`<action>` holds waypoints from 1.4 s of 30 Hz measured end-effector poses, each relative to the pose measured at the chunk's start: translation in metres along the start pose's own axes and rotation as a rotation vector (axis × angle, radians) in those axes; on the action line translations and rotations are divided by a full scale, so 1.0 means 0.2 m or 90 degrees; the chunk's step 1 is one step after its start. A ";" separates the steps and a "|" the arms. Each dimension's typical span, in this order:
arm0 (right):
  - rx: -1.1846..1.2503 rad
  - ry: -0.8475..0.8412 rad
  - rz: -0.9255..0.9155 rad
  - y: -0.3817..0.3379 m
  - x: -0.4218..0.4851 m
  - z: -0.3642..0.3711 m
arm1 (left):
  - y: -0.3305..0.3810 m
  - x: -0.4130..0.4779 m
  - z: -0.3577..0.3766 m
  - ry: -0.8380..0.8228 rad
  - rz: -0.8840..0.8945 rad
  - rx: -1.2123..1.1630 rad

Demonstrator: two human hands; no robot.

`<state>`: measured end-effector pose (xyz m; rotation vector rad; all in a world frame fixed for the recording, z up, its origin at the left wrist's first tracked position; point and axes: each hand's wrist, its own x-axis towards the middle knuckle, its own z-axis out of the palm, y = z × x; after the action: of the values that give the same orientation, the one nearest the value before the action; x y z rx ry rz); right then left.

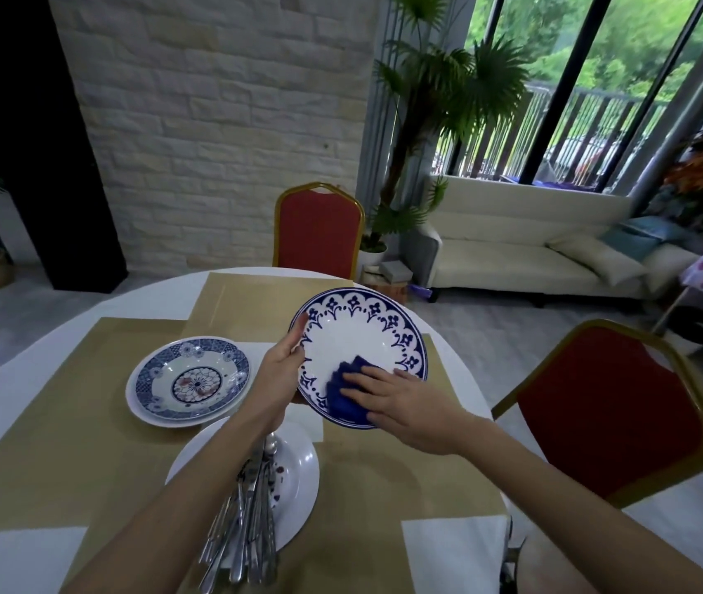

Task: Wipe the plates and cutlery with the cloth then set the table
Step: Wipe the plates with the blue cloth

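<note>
Head camera shows your right hand point(401, 400) lying flat, fingers straight, pressing the blue cloth point(343, 394) against the lower face of the blue-rimmed plate point(362, 332). Your left hand point(281, 366) grips that plate's left rim, thumb on the front, holding it tilted above the table point(148, 300). Left of it, a stack of patterned plates point(189, 381) sits on a gold placemat point(62, 422). Nearer you, cutlery point(247, 520) lies heaped on a white plate point(298, 469).
</note>
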<state>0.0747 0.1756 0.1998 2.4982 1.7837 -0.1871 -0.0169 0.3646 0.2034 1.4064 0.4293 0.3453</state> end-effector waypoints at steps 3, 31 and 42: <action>-0.074 -0.020 0.045 0.16 -0.08 -0.01 | 0.01 0.00 -0.01 -0.015 0.022 0.042; 0.123 0.401 0.128 -0.26 0.02 0.28 | 0.04 0.05 0.11 0.006 0.023 0.069; -0.186 0.167 0.120 0.39 -0.09 -0.02 | 0.04 0.00 0.11 -0.059 0.015 0.093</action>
<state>0.1435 0.1332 0.2056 2.5410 1.5053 0.3982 -0.0056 0.3457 0.2128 1.5647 0.3680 0.2718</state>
